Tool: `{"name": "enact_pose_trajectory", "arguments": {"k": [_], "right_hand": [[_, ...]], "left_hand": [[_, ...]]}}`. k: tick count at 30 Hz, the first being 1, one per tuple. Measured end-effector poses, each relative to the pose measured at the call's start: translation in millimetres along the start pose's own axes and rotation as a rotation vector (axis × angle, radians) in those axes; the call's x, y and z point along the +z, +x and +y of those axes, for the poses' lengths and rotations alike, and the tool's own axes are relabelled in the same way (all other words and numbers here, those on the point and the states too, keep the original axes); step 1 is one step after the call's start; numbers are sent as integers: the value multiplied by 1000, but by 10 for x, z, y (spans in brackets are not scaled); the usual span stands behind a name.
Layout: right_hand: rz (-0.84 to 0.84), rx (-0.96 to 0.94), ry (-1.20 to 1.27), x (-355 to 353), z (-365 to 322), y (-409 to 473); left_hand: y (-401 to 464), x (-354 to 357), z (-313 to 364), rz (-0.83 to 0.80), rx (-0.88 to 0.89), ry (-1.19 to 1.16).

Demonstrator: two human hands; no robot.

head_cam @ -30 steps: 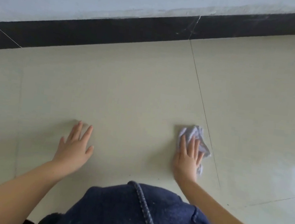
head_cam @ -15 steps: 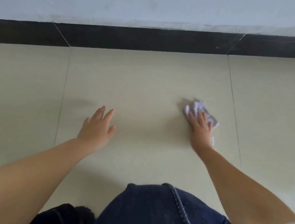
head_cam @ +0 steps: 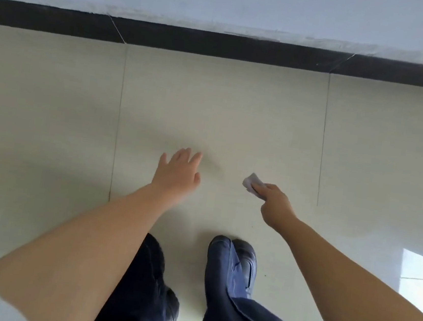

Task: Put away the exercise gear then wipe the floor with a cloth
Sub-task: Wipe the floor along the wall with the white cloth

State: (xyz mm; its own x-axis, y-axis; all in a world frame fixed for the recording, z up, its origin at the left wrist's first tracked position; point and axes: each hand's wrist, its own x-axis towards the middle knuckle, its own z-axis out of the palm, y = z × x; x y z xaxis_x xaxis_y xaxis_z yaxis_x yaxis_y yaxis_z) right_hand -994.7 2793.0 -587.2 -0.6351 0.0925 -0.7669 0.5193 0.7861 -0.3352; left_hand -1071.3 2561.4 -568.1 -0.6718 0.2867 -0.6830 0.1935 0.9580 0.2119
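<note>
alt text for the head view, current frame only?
Seen from above, a standing person's right hand grips a small pale cloth, while the left hand is spread open, holding nothing. Below are dark shoes on beige floor tiles, with a black baseboard along a white wall.

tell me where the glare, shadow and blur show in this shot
Head view: glare patch on the glossy floor tiles at right; soft shadow just beyond the left hand; cloth in the right hand slightly motion-blurred; forearms loom large at the wide-angle edges.
</note>
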Motion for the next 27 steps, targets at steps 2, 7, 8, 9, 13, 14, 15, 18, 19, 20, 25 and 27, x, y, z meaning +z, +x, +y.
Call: {"name": "enact_pose_trajectory", "arguments": {"k": [2, 7, 8, 9, 13, 14, 15, 18, 19, 20, 25, 27], "right_hand": [[-17, -61, -78, -265, -320, -268], [-20, -225, -238, -868, -971, -1246], [-13, -263, -271, -1004, -1083, -1468], [-7, -298, -311, -1149, -1200, -1692], [-7, -379, -429, -1747, -1673, -2584], [-7, -390, -438, -1872, -1786, -2790], [-5, -402, -445, -1988, -1905, -2986], [24, -477, -444, -2292, -2258, -3537], [35, -518, -448, -2360, -2371, -3707], [49, -562, -459, -2419, -2478, -3860], [45, -813, -573, -2571, -2941, -4482], [32, -910, -629, -2558, -3166, -4676]], "left_hand": [[-398, -218, 8, 11, -48, -14], [-1451, -879, 89, 89, -33, 69], [-1669, -1034, 132, 93, -37, 76], [-1885, -1200, 184, 92, -43, 71], [-2761, -1871, 438, 105, -50, 18], [-2981, -2013, 500, 112, -53, 7], [-3194, -2145, 555, 125, -58, -7], [-3751, -2493, 674, 152, -82, -37], [-3924, -2586, 697, 171, -102, -44], [-4085, -2673, 714, 207, -132, -54], [-4875, -2961, 748, 424, -381, -187], [-5187, -3012, 707, 485, -468, -218]]}}
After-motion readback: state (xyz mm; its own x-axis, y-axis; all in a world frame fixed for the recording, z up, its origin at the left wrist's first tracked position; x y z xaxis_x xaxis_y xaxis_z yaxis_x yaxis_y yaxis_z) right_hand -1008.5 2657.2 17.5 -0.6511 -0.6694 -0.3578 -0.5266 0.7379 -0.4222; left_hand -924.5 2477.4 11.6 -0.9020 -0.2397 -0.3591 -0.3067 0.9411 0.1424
